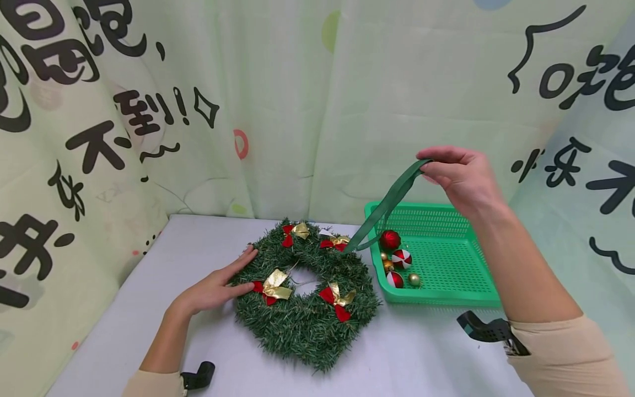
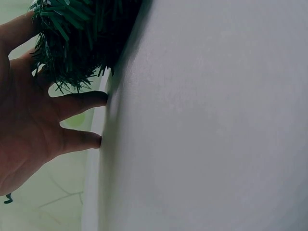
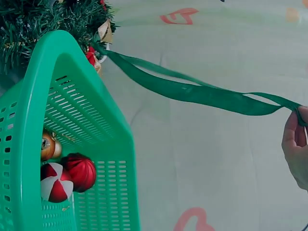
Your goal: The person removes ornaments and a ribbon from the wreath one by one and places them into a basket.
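Observation:
A green wreath (image 1: 307,331) with several red and gold bows (image 1: 274,286) lies on the table. My left hand (image 1: 218,286) rests on its left side, fingers spread; in the left wrist view the left hand (image 2: 33,106) touches the wreath's edge (image 2: 72,38) and the tabletop. Up and to the right, my right hand (image 1: 458,176) pinches the end of a green ribbon (image 1: 392,198). That ribbon slants down to the wreath's upper right side. In the right wrist view, the ribbon (image 3: 192,94) runs stretched from the wreath to the right hand (image 3: 297,144).
A green plastic basket (image 1: 446,300) stands right of the wreath. Inside are a red ball (image 1: 389,240), red-and-white balls (image 1: 402,258) and small gold balls (image 1: 414,279). Behind the white table (image 1: 198,237) hangs a printed curtain (image 1: 278,110).

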Motion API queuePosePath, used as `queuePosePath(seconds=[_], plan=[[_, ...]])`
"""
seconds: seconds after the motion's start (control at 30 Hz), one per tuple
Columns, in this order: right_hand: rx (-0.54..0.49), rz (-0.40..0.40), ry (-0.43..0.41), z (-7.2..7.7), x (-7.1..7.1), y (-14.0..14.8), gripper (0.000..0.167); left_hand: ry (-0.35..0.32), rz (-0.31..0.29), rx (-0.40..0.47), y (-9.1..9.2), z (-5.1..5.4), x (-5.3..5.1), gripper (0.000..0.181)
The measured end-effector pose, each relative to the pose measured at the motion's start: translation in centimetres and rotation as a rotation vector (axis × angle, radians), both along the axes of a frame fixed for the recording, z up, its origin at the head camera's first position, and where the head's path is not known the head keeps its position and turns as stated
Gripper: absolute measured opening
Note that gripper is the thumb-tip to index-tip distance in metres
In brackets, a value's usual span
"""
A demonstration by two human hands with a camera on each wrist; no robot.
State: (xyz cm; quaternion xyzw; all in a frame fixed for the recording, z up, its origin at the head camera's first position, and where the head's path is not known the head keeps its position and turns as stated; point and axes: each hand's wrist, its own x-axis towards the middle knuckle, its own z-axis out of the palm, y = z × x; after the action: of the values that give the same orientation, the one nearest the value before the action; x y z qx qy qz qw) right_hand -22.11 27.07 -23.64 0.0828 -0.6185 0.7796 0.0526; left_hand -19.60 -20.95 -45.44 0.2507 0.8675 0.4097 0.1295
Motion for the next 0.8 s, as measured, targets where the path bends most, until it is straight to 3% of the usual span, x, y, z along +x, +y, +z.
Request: queuePosePath(seconds=[0.2, 0.47, 0.8], plan=[[-0.19, -0.044, 0.064, 0.2, 0.0, 0.4, 0.019, -0.014, 0.0, 0.003, 0.0, -0.1, 0.1, 0.078], [-0.357, -0.098, 0.116, 0.1, 0.0, 1.0, 0.023, -0.019, -0.003, 0.0, 0.1, 0.0, 0.1, 0.078], [-0.462, -0.231, 0.071, 0.0, -0.2, 2.2, 0.025, -0.011, -0.001, 0.009, 0.1, 0.2, 0.2, 0.078]])
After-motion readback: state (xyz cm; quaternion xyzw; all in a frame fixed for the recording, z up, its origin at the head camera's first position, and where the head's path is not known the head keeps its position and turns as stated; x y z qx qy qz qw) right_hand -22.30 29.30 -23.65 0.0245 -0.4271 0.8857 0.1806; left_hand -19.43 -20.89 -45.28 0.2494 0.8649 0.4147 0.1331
